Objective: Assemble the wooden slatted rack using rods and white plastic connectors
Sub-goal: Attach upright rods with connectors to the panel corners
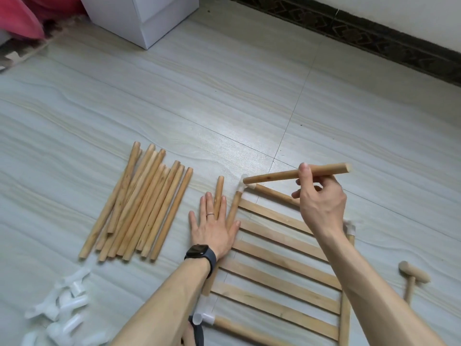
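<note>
**Rod held at the rack's far corner**

A pink cloth (20,18) and a white box (139,18) sit at the far left. On the grey tiled floor (249,83), a heap of loose white plastic connectors (59,318) lies at the near left. A bundle of round wooden rods (139,206) lies just beyond the heap, apart from the frame.

The left hand (214,228), wearing a black wristwatch (199,254), lies flat with straight, spread fingers over a short wooden rod (219,193), beside the frame's left rail.

The slatted wooden rack (279,265) lies flat in the middle, with pale flat slats between round rails and white connectors at its corners. The right arm crosses the slats and hides part of them.

The right hand (321,201) pinches a light wooden rod (282,175) between thumb and fingers. The rod's left end is just over the far white corner connector (243,187); whether they touch cannot be told.

A small wooden mallet (412,275) lies at the right.
</note>
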